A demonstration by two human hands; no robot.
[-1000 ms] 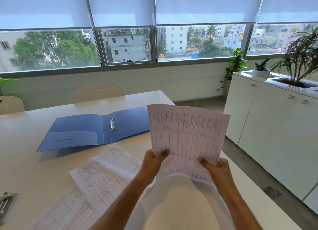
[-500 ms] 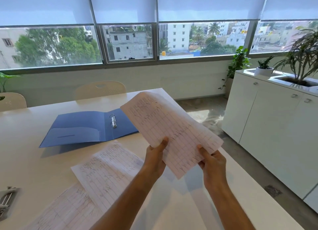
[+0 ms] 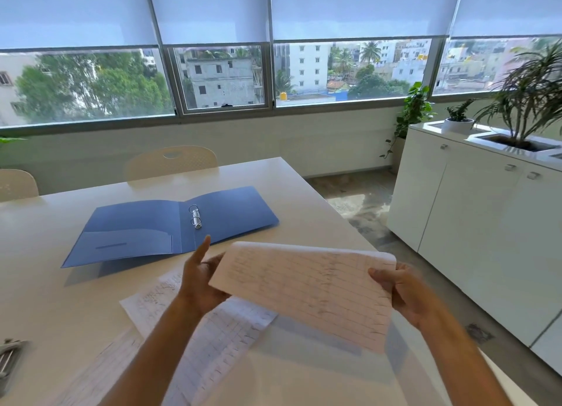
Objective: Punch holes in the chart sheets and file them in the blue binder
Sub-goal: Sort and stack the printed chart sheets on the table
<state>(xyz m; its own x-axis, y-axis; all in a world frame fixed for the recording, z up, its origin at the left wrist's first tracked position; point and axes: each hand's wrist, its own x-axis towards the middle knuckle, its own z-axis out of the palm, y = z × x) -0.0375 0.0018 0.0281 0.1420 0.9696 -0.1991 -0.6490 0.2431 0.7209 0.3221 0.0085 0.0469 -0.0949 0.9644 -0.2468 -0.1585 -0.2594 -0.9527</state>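
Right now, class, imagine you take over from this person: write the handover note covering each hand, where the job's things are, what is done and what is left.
Left hand and right hand each grip an end of the held chart sheets, above the table.
More chart sheets lie loose on the table beneath.
The blue binder lies open and holds no sheets; whether its rings are open is unclear.
A metal tool, possibly the punch, sits at the table's left edge.
Done: nothing filed.
Left: punch the sheets, if not yet punched, and file all of them.
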